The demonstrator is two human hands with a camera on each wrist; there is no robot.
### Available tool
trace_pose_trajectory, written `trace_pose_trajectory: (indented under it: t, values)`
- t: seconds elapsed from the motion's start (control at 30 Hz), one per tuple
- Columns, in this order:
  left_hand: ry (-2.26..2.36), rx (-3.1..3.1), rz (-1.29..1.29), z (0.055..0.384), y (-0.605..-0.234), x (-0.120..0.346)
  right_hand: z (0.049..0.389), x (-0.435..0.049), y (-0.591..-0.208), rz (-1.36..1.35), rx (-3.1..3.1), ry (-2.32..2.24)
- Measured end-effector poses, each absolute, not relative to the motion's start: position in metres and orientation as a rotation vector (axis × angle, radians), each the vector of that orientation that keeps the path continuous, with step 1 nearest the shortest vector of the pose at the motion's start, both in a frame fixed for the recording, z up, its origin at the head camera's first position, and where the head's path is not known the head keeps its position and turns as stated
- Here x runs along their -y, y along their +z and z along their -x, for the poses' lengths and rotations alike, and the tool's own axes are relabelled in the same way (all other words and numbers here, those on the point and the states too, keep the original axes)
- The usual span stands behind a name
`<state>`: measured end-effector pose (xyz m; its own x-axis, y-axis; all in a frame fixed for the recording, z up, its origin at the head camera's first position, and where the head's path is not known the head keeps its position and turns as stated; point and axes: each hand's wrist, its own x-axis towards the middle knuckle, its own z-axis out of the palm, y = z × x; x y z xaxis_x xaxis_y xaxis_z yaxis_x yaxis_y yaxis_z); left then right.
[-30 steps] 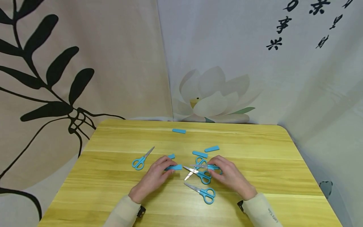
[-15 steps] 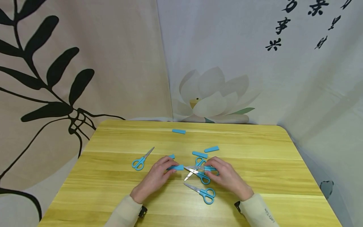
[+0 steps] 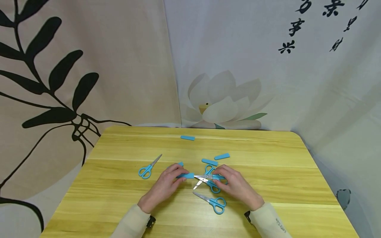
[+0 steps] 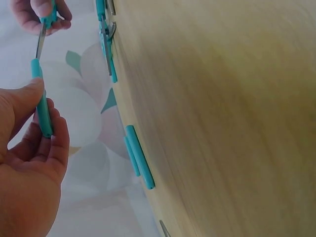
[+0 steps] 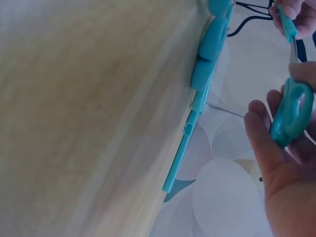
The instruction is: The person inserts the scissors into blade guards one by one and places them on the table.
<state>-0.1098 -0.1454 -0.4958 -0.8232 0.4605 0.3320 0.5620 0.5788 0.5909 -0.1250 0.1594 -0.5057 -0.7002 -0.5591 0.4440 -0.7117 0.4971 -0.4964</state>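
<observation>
My left hand (image 3: 163,186) pinches a blue scissors sheath (image 3: 187,176) between thumb and fingers. Opposite it, my right hand (image 3: 236,186) holds a pair of scissors (image 3: 218,177) by its blue handles, blades pointing left. The blade tip meets the sheath's mouth; how far inside it goes is hidden. Both are held above the table, as the left wrist view shows with the sheath (image 4: 44,116) and the right wrist view with the scissors' handle (image 5: 284,121). Below the hands, one pair of scissors (image 3: 214,187) lies crossed over another pair (image 3: 209,169).
Nearer the person lies another pair of scissors (image 3: 218,206); one more pair (image 3: 146,171) lies left. Loose blue sheaths rest on the wooden table (image 3: 119,205): one far back (image 3: 187,138), two behind the right hand (image 3: 222,156), one partly hidden (image 3: 180,164) behind the left.
The right hand has moved left with the scissors, and the left hand slightly right with the sheath. The gap between blade tip and sheath has closed.
</observation>
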Motion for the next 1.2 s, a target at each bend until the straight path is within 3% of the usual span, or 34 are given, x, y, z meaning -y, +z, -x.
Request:
trace_pose_trajectory:
  t: [1.2]
  values:
    - [-0.976,2.554,0.923,0.113,-0.497,0.139,0.126,-0.148,-0.499,-1.057,2.516,0.904]
